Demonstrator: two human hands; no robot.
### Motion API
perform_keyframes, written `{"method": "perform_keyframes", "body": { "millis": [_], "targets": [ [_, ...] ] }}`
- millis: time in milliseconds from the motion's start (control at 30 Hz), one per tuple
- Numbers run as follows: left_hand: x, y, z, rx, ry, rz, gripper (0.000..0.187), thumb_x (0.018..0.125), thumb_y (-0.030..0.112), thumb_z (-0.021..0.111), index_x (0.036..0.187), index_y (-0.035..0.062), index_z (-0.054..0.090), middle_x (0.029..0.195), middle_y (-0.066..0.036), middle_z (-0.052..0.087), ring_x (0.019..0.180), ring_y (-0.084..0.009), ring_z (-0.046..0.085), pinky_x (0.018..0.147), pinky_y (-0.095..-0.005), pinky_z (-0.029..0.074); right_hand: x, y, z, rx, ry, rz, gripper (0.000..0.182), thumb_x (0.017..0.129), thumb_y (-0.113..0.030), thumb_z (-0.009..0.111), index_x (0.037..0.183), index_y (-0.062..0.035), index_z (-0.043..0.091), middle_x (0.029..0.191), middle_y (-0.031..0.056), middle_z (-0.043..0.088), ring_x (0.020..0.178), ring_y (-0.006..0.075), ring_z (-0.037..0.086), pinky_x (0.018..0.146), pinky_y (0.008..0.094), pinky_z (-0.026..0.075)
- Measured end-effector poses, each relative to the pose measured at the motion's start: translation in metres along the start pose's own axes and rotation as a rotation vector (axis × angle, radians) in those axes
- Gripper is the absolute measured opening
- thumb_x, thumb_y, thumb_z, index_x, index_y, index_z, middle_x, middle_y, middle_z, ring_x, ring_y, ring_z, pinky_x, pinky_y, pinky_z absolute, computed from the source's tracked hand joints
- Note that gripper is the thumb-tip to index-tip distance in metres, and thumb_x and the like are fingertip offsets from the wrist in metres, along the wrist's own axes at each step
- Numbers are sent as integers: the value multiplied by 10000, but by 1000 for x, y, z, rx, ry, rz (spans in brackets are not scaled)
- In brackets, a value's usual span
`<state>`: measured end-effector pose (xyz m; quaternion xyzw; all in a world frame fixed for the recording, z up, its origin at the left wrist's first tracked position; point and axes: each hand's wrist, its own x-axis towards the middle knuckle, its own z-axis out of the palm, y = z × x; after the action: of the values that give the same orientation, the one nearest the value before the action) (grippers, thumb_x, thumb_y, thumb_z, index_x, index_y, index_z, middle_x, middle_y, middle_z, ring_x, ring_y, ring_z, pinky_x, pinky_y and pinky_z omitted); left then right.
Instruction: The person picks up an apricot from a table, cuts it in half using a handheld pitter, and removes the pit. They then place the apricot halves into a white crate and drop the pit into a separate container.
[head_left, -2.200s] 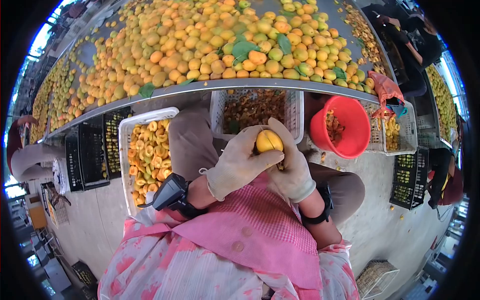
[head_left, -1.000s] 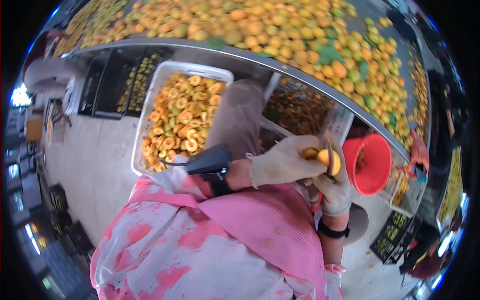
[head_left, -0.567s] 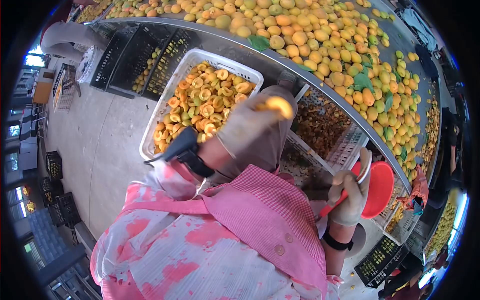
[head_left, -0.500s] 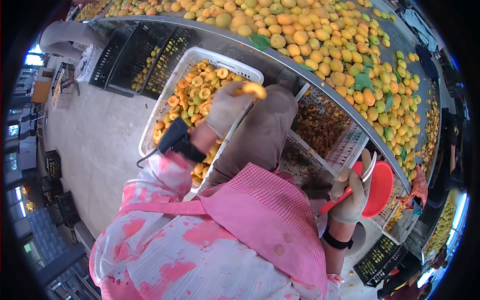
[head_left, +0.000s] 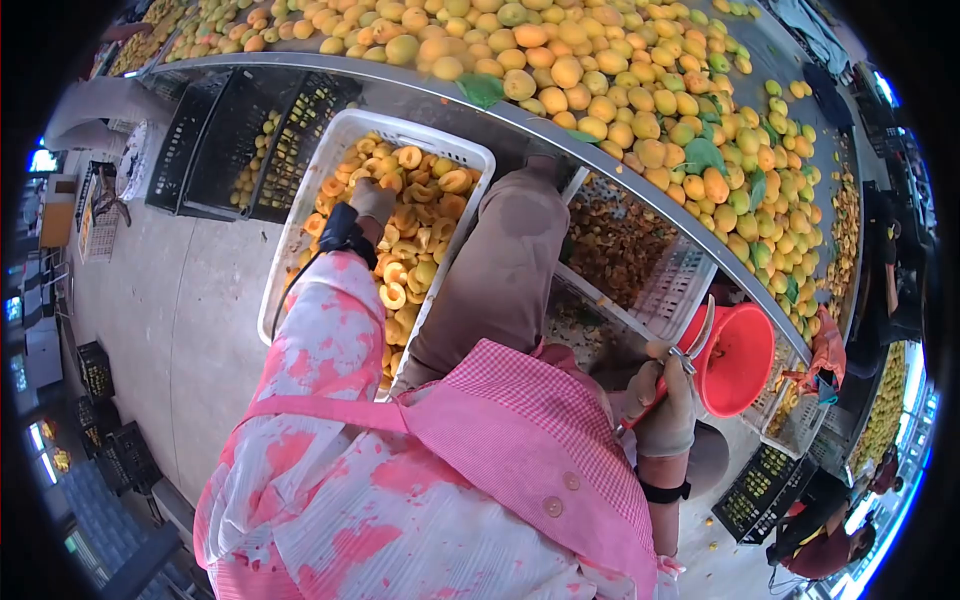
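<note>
My left hand (head_left: pixel 374 203), in a pale glove, reaches down among halved apricots (head_left: pixel 420 215) in a long white crate (head_left: pixel 465 150). Its fingers point away and are mostly hidden. A dark device is strapped at that wrist. My right hand (head_left: pixel 668 405), also gloved, is closed round the red handle of a pliers-like tool (head_left: pixel 697 345) with curved metal jaws pointing up and away from me. Just beyond it hangs a red bowl-shaped container (head_left: pixel 738 360), which the jaws overlap in this view.
Whole apricots (head_left: pixel 600 85) with some leaves lie heaped on the metal-edged table (head_left: pixel 520 118) ahead. Below its edge, a crate (head_left: pixel 680 300) holds brown scraps. Black crates (head_left: pixel 215 145) stand at left. My leg (head_left: pixel 490 270) lies between the white crate and the scraps.
My left hand has moved left and away from me, down into the white crate; the apricot piece it held no longer shows. The tool in my right hand has turned slightly.
</note>
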<state>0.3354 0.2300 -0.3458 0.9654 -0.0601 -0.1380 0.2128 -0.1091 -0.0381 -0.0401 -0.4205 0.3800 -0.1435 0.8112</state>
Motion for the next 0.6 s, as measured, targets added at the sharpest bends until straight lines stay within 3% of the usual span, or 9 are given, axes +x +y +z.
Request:
{"method": "perform_keyframes", "body": {
  "millis": [67,100,133,167,200,233,367,467,600],
  "targets": [
    [19,-19,15,-133,42,159,414,786,256,690,1084,-24,632,995,-221,693,949,-339,676,823,-405,523,0,-1,2,35,-14,30,292,1010,-352,471,1037,-80,574,568,-15,402,438,101,389,404,260,307],
    [31,-30,23,-108,11,377,367,790,188,677,1071,-41,620,960,-217,688,919,-322,674,811,-387,518,0,-2,2,65,-33,61,277,1013,-353,471,961,-96,559,565,-20,385,427,98,364,397,266,287],
    [-37,41,-43,-208,33,539,336,823,126,660,1111,-39,606,973,-182,686,911,-279,674,812,-350,524,0,-2,1,75,-25,49,277,1013,-353,471,961,-96,559,565,-20,385,427,98,364,397,266,287],
    [-83,92,-80,-694,-131,475,334,865,63,630,1182,-28,577,1013,-125,668,931,-221,661,826,-305,533,2,-1,-1,89,-67,55,274,1013,-354,474,911,-107,530,561,-23,373,419,100,344,396,270,275],
    [-113,134,-105,-1044,-324,208,334,910,20,589,1239,-22,544,1072,-85,630,951,-181,644,860,-285,547,3,-1,-3,104,-107,58,284,1013,-356,477,861,-118,502,557,-26,360,410,102,325,396,275,263],
    [-123,147,-105,-1250,-423,161,381,925,7,577,1299,-23,512,1117,-96,615,965,-187,641,891,-305,557,3,-10,1,86,-45,47,315,994,-321,497,765,-108,458,546,4,382,430,128,373,422,284,313],
    [-197,225,-133,-1239,-691,222,482,956,54,582,1411,2,432,1203,-120,607,1059,-206,642,888,-307,559,7,-38,-3,153,13,-158,333,992,-304,503,725,-115,441,528,-3,364,420,118,349,414,280,293],
    [-246,276,-128,-1173,-894,285,497,939,62,591,1412,20,444,1261,-124,603,1067,-208,640,879,-298,546,9,-62,5,247,65,-541,342,988,-254,508,692,-117,405,512,-11,340,410,101,307,408,267,255],
    [-303,328,-108,-1152,-1176,317,502,900,39,617,1378,18,469,1108,-86,637,926,-146,645,698,-231,509,-2,-84,10,286,127,-847,323,989,-218,497,702,-96,412,515,-11,342,406,98,313,404,266,270]
  ]
}}
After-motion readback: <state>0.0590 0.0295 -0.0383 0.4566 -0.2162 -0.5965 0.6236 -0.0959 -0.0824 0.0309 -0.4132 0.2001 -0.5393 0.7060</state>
